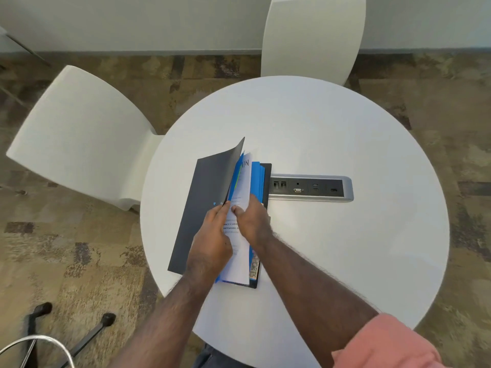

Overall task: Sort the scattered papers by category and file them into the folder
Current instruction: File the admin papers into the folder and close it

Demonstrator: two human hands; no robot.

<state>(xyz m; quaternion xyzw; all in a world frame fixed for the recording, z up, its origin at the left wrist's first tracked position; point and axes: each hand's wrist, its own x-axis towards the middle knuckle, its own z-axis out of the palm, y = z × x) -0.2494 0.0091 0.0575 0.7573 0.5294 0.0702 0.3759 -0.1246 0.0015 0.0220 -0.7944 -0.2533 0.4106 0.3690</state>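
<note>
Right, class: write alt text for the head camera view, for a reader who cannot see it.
Two hands work at an open dark folder on a round white table: the left hand holds its cover up while the right hand presses on a printed sheet among blue dividers. A port panel is set into the table, and two white chairs stand beyond.

Round white table [332, 134] with a silver-rimmed power and data port strip [310, 188] set near its centre, two white moulded chairs, one at the far edge [313, 35] and one at the left edge [79, 134], mottled brown-and-tan carpet [79, 248], pale wall [159, 19] with dark baseboard.
</note>
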